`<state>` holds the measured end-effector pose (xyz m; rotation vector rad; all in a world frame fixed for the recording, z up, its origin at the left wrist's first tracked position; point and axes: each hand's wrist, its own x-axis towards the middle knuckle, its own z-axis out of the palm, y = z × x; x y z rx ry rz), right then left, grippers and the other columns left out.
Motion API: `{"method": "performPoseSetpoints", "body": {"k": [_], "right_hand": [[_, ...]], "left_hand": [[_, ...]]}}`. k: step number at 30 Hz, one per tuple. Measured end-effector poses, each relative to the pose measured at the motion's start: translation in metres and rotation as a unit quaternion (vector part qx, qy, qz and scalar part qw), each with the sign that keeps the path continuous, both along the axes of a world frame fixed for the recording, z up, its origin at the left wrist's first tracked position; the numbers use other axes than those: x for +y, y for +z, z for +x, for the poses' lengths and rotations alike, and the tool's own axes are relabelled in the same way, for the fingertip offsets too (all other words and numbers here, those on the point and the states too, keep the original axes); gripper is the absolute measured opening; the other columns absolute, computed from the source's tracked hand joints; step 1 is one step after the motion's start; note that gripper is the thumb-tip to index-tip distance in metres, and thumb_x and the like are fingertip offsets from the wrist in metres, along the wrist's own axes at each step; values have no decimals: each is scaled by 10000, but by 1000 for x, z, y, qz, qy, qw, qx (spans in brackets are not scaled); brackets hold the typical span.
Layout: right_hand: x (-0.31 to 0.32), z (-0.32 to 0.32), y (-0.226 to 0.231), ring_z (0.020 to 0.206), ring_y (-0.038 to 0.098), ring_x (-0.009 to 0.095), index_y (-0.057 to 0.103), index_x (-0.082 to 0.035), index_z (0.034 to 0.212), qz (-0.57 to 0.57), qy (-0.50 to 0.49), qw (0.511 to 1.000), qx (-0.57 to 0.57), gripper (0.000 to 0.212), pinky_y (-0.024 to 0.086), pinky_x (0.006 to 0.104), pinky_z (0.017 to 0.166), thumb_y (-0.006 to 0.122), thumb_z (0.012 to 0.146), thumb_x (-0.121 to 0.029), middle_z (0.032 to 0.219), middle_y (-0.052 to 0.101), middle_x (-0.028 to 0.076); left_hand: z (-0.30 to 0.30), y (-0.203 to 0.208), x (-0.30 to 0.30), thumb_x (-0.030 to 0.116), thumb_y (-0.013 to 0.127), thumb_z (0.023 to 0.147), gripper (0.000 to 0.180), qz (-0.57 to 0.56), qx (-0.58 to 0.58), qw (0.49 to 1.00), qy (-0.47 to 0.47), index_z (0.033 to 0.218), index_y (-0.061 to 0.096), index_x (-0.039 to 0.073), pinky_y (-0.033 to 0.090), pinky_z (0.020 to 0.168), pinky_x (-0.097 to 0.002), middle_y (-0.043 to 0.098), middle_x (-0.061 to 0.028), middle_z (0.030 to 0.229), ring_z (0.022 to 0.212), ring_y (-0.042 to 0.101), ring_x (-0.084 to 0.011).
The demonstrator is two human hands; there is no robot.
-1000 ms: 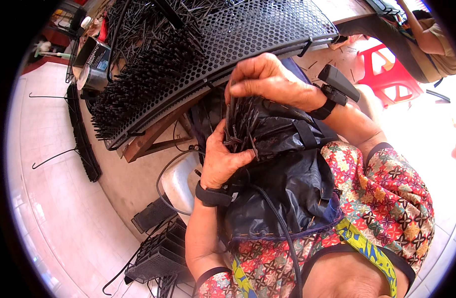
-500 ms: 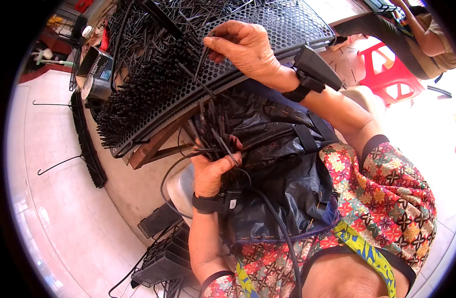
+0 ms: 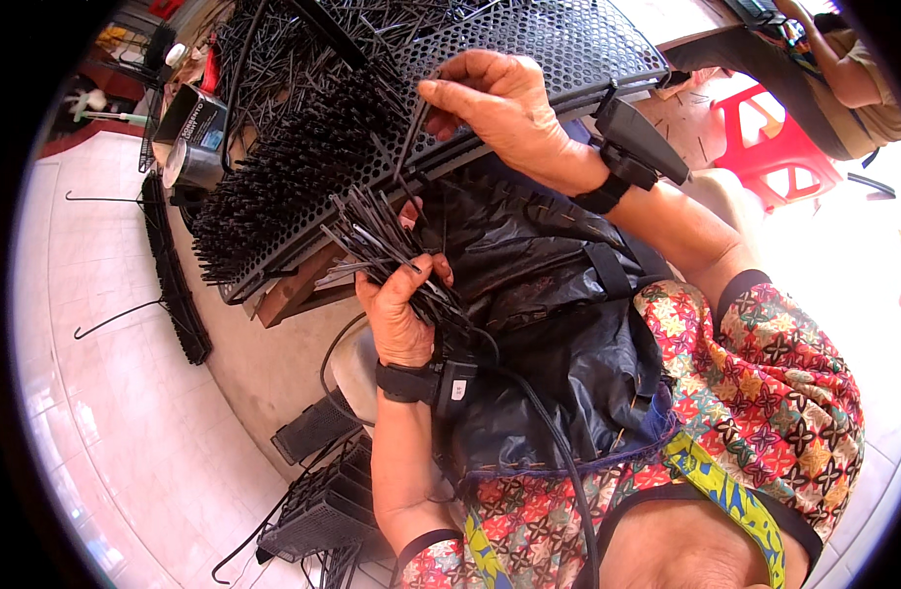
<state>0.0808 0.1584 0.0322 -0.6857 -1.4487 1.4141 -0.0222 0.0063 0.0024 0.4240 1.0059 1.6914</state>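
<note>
Since the frame half a second back, the right hand (image 3: 500, 108) has drawn a little back over the perforated black panel (image 3: 568, 44) and now pinches 1 thin black pin (image 3: 408, 133) between thumb and fingertips, while the left hand (image 3: 401, 314) has turned its bundle so the pins fan up and to the left.

Far left, on the pale tiled floor (image 3: 107, 393), lies a long black brush-like strip (image 3: 176, 285) with 2 wire hooks sticking out beside it. Lower down stands a stack of black wire racks (image 3: 323, 510). Above them, at the panel's left end, sit a small dark box (image 3: 200, 113) and a grey roll (image 3: 190, 162).

Next comes the dense field of upright pins (image 3: 293, 167) already standing in the panel's holes. Just below its edge the left hand is closed around the bundle of black pins (image 3: 387, 245), thumb pressed over them, held above the lap. A black wrist strap (image 3: 406, 383) with a small unit and a cable sits on that wrist.

A black plastic bag (image 3: 549, 324) covers the lap. The single pin hangs point down from the right hand, its tip close to the panel's surface near the filled rows; whether it touches cannot be told. Farther right, a red plastic stool (image 3: 774, 147) stands on the floor, and another person's arm (image 3: 853, 69) shows at the upper edge.
</note>
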Motion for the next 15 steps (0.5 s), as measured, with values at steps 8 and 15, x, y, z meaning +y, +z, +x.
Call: {"method": "performPoseSetpoints", "body": {"k": [8, 15], "right_hand": [[-12, 7, -6, 521, 577, 116, 568, 57, 792, -121, 20, 992, 30, 172, 482, 209, 462, 610, 766, -108, 620, 586, 78], [11, -4, -3, 530, 567, 84, 586, 37, 782, 108, -73, 992, 0, 125, 461, 195, 470, 606, 767, -85, 619, 597, 66]], "left_hand": [[1, -3, -7, 44, 624, 623, 304, -27, -24, 999, -17, 891, 508, -38, 458, 485, -284, 576, -126, 825, 548, 545, -190], [4, 0, -14, 33, 625, 639, 253, -35, -17, 999, 11, 848, 515, -58, 460, 486, -291, 574, -122, 811, 541, 544, -193]]}}
